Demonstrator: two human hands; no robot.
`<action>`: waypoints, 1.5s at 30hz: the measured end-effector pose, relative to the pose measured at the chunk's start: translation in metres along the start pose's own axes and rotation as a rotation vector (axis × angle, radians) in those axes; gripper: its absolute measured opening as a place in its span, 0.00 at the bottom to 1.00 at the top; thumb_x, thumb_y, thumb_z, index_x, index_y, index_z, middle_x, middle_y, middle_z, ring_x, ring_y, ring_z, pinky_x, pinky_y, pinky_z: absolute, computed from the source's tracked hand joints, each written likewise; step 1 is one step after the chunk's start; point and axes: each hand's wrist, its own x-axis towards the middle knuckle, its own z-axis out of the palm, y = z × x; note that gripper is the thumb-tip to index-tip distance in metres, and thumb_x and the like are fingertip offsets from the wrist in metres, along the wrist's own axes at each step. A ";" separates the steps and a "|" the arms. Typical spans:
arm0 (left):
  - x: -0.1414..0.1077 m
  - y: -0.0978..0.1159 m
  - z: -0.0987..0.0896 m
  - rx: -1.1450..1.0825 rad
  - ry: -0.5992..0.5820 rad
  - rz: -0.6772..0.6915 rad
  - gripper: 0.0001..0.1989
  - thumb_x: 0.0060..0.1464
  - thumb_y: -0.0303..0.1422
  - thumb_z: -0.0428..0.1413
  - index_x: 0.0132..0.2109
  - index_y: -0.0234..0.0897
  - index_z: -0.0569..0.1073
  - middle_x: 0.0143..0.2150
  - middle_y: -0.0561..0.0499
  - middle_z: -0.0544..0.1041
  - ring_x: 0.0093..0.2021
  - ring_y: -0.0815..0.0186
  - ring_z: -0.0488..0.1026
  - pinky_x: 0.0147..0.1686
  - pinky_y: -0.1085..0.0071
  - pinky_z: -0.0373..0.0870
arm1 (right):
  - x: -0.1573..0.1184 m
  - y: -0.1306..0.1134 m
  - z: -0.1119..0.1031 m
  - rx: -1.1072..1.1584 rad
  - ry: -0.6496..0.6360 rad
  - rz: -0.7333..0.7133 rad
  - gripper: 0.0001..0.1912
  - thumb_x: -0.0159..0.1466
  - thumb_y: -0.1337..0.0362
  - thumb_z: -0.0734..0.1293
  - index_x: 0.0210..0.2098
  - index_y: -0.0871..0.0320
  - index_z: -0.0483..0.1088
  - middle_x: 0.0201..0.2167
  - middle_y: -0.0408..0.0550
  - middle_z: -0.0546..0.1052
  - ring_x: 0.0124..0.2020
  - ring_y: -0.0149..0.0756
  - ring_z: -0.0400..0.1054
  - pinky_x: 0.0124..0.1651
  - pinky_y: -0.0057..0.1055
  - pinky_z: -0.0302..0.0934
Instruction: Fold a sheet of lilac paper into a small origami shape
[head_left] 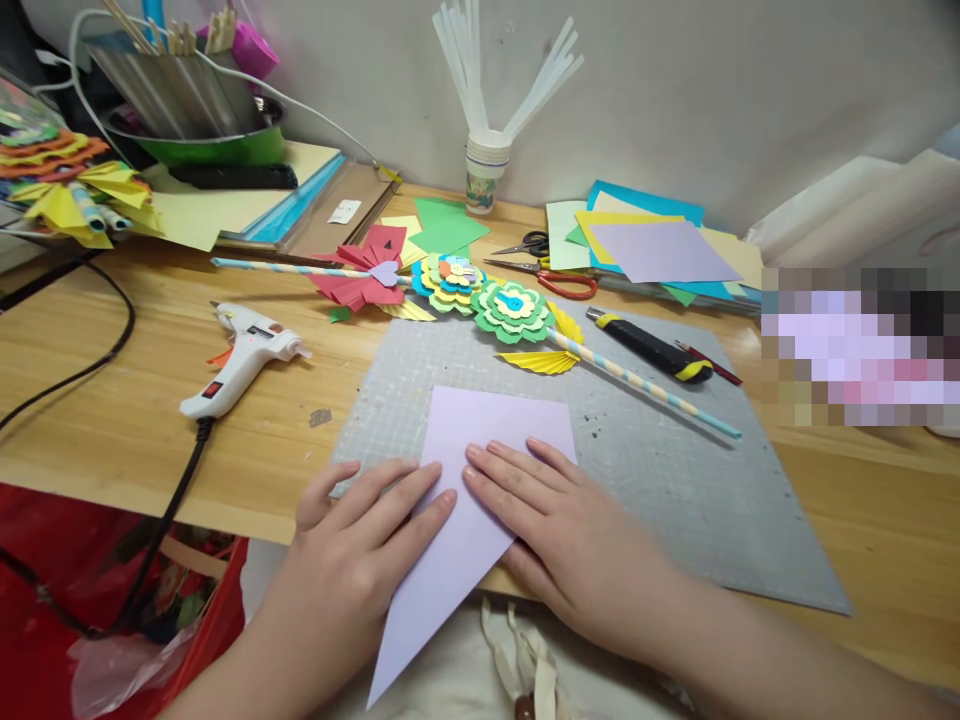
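A sheet of lilac paper [495, 420] lies on the grey cutting mat [675, 510], its long pointed corner reaching past the table's front edge. My left hand [375, 530] rests on the paper's left side, fingers spread. On its right side my right hand [540, 510] lies flat, fingers stretched out, the thumb partly hidden below the slanting edge. Beyond the paper lie two paper flowers on striped sticks: one with a green layered bloom [512, 308] and yellow pleated leaves, the other with a blue and yellow bloom [448, 282] and red pleated leaves [367, 275].
A white glue gun [244, 360] with a black cord lies at left. A black utility knife [649, 345] sits on the mat; behind are scissors [555, 280], coloured paper [667, 250] and a cup of glue sticks [484, 180]. A red bag [217, 610] hangs lower left.
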 end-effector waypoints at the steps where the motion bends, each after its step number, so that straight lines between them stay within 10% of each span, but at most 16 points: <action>1: 0.001 0.000 0.000 0.002 0.010 0.002 0.19 0.64 0.29 0.45 0.56 0.48 0.72 0.56 0.53 0.76 0.57 0.62 0.67 0.60 0.60 0.47 | 0.002 -0.002 0.000 0.020 -0.009 0.002 0.27 0.71 0.61 0.55 0.68 0.56 0.52 0.70 0.43 0.51 0.70 0.38 0.45 0.69 0.51 0.43; 26: 0.001 0.007 0.001 -0.087 0.086 -0.140 0.15 0.62 0.31 0.49 0.52 0.44 0.73 0.54 0.49 0.77 0.54 0.58 0.69 0.55 0.55 0.54 | 0.023 -0.007 0.002 0.152 -0.060 0.010 0.34 0.65 0.60 0.59 0.69 0.54 0.47 0.70 0.43 0.47 0.71 0.39 0.40 0.70 0.52 0.30; 38: 0.034 -0.010 -0.009 -0.016 0.041 -0.114 0.12 0.62 0.30 0.50 0.48 0.45 0.76 0.43 0.51 0.78 0.48 0.57 0.70 0.49 0.56 0.57 | 0.017 -0.003 -0.005 0.239 0.049 -0.011 0.35 0.65 0.69 0.58 0.69 0.62 0.43 0.68 0.55 0.57 0.68 0.38 0.51 0.69 0.49 0.45; 45: 0.016 -0.004 -0.008 0.001 0.056 -0.060 0.12 0.64 0.31 0.49 0.48 0.42 0.75 0.43 0.52 0.78 0.47 0.59 0.69 0.48 0.59 0.57 | -0.020 0.013 0.000 0.139 0.303 0.116 0.19 0.66 0.73 0.59 0.55 0.57 0.67 0.52 0.56 0.73 0.53 0.43 0.67 0.53 0.44 0.66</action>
